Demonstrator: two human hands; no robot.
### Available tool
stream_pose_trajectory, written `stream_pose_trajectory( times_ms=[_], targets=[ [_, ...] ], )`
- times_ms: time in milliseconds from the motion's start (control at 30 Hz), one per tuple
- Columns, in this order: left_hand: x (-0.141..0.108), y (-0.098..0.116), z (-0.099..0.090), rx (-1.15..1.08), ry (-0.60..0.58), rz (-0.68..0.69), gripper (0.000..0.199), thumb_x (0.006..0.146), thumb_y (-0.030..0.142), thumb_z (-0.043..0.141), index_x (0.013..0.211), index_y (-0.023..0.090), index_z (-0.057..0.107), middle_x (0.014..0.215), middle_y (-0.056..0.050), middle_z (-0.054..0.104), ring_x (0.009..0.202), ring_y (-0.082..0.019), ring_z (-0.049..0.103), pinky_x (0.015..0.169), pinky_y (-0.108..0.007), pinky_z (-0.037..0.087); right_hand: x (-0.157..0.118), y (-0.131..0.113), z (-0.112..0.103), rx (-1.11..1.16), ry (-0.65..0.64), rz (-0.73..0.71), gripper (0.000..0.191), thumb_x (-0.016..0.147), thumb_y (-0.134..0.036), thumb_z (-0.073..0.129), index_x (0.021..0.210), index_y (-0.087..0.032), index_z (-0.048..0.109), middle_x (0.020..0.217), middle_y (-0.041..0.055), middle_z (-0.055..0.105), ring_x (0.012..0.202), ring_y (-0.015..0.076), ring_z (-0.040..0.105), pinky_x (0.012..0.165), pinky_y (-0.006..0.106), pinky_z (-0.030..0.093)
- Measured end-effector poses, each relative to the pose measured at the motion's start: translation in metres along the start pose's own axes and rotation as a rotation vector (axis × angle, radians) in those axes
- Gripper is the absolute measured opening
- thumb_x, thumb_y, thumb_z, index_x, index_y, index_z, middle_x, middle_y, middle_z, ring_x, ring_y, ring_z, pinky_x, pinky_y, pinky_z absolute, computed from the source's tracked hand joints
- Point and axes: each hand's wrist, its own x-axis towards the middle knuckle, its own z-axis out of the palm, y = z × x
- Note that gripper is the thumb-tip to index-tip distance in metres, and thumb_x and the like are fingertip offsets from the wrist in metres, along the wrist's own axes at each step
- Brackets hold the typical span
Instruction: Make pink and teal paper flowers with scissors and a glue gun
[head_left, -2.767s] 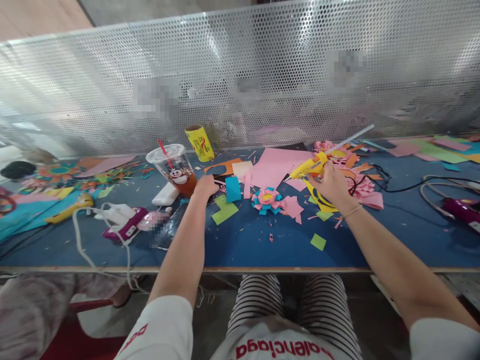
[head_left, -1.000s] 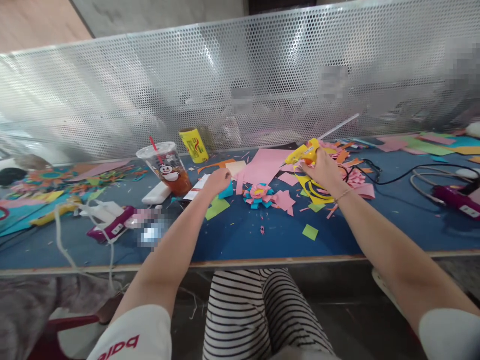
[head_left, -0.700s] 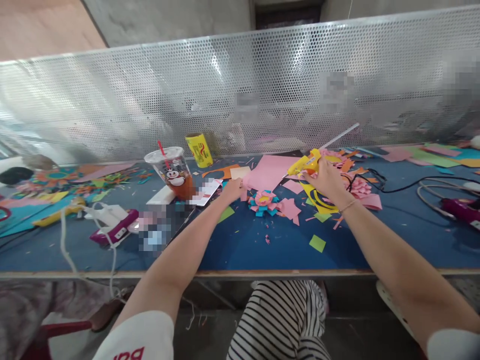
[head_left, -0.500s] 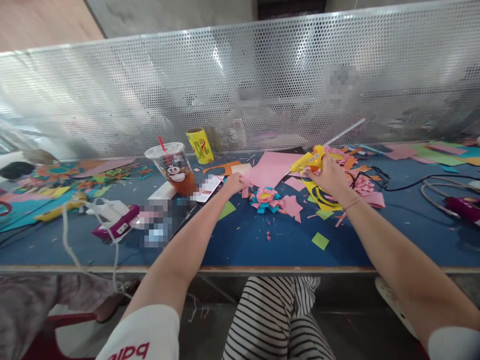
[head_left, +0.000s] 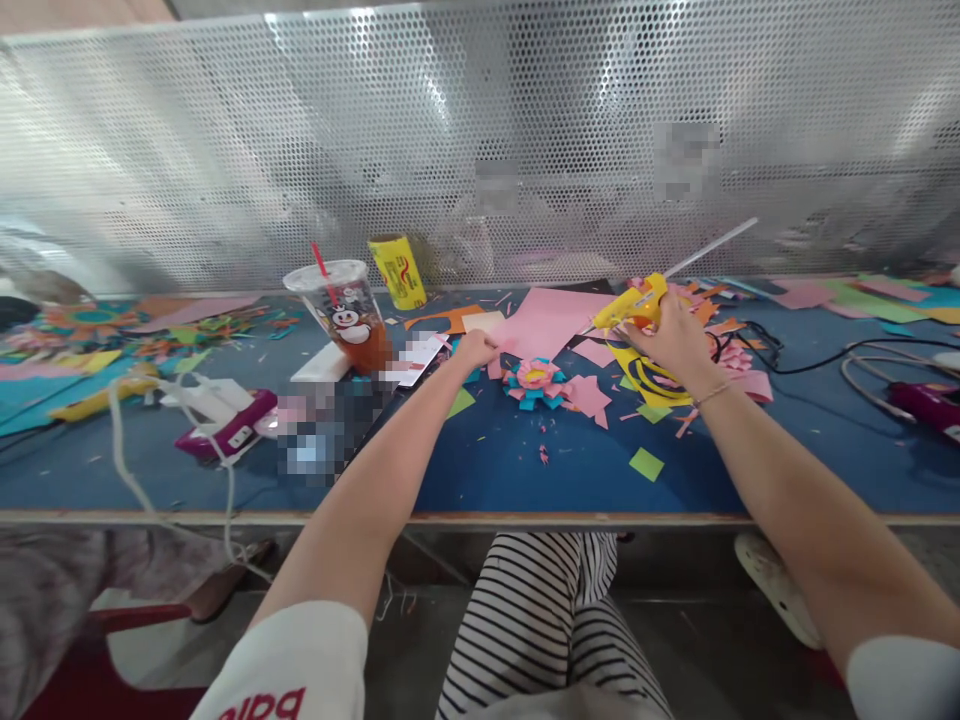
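Observation:
My right hand point(head_left: 679, 340) is wrapped around a yellow glue gun point(head_left: 634, 305), with a long clear glue stick point(head_left: 712, 247) jutting from its back. The nozzle points left, over the edge of a large pink paper sheet point(head_left: 546, 318). My left hand point(head_left: 476, 350) is closed in a pinch at that sheet's left side. A small pink paper piece point(head_left: 505, 346) shows at its fingertips, partly blurred against the sheet. Just in front, between both hands, lies a layered pink and blue paper flower point(head_left: 535, 383) with a yellow centre.
Left stand a drink cup point(head_left: 349, 320) with a red straw and a yellow roll point(head_left: 397, 272). A purple power strip point(head_left: 229, 428) with white cords lies nearer. Green scraps point(head_left: 646, 463), pink scraps point(head_left: 589, 398) and a black cable point(head_left: 825, 362) spread rightward. A perforated metal panel point(head_left: 420, 150) bounds the back.
The view has tilted down slightly. The glue gun has shifted a little to the right relative to the pink sheet. My left hand stays at nearly the same spot, still pinched.

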Motion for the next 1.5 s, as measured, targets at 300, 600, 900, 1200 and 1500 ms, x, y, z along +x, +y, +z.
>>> stream_pose_trajectory(
  times_ms=[300,600,900,1200,1500],
  targets=[
    [-0.014,0.004,-0.001,0.028,0.082,0.142,0.021,0.062,0.01,0.064,0.082,0.015,0.064,0.077,-0.004,0.068,0.06,-0.013,0.059,0.057,-0.023,0.043,-0.005,-0.007,0.004,-0.019,-0.027,-0.047,0.056,0.079,-0.05,0.054,0.116,-0.009,0.046,0.104,0.0208,0.058,0.095,0.0351,0.058,0.075,0.045,0.046],
    [-0.031,0.017,-0.012,-0.667,0.121,0.116,0.037,0.055,0.006,0.073,0.087,0.015,0.055,0.061,0.001,0.062,0.061,-0.013,0.06,0.062,-0.025,0.045,-0.011,-0.013,0.006,-0.019,0.029,-0.052,0.047,0.077,-0.05,0.056,0.103,-0.011,0.049,0.092,0.0163,0.059,0.086,0.0318,0.058,0.071,0.043,0.047],
    [-0.066,0.06,-0.021,-1.033,-0.015,0.201,0.023,0.055,0.02,0.077,0.07,0.014,0.061,0.061,0.002,0.061,0.053,-0.008,0.056,0.055,-0.022,0.046,-0.011,-0.021,0.004,0.112,0.125,0.006,0.055,0.079,-0.049,0.051,0.118,-0.01,0.041,0.108,0.0214,0.054,0.107,0.0347,0.054,0.083,0.048,0.047],
    [-0.076,0.065,0.004,-0.937,-0.084,0.174,0.03,0.05,0.025,0.081,0.07,0.014,0.061,0.059,0.003,0.06,0.051,-0.008,0.054,0.05,-0.021,0.044,-0.012,-0.03,0.001,0.136,0.14,0.035,0.057,0.077,-0.048,0.054,0.119,-0.013,0.039,0.108,0.0194,0.057,0.102,0.0335,0.057,0.082,0.05,0.049],
    [-0.086,0.069,0.02,-0.801,-0.032,0.225,0.024,0.059,0.024,0.077,0.073,0.016,0.059,0.062,0.002,0.06,0.054,-0.008,0.053,0.05,-0.02,0.043,-0.016,-0.036,-0.008,0.185,0.07,0.03,0.057,0.078,-0.046,0.054,0.123,-0.014,0.038,0.113,0.0192,0.054,0.107,0.033,0.054,0.086,0.051,0.047]
  ],
)
